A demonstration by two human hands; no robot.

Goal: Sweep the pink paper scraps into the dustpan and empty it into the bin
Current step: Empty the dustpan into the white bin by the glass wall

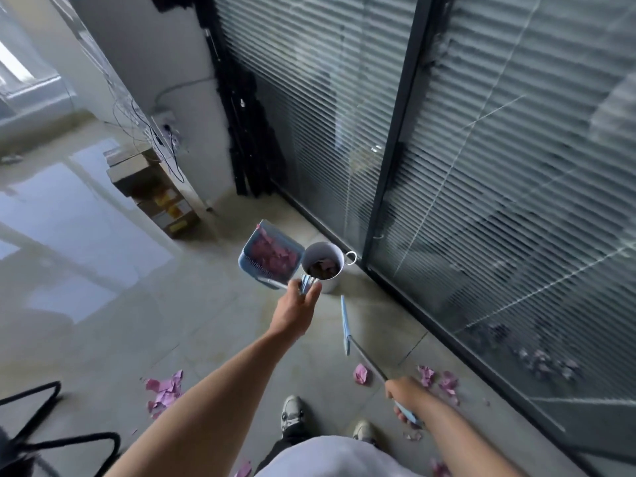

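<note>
My left hand (pixel 300 295) grips the handle of a blue dustpan (pixel 272 257), held above the floor with pink paper scraps inside. Its right edge sits beside the rim of a small white bin (pixel 323 260) that stands on the floor by the glass wall, with scraps at its bottom. My right hand (pixel 402 395) is closed on the handle of a blue broom (pixel 345 327), whose head rests on the floor. More pink scraps (pixel 164 392) lie on the floor at lower left, and other pink scraps (pixel 438 378) lie near the broom.
A glass wall with blinds (pixel 481 166) runs along the right. Stacked cardboard boxes (pixel 155 191) stand by the white wall with cables above them. Black chair legs (pixel 51 438) are at the lower left. My shoes (pixel 292 413) are below.
</note>
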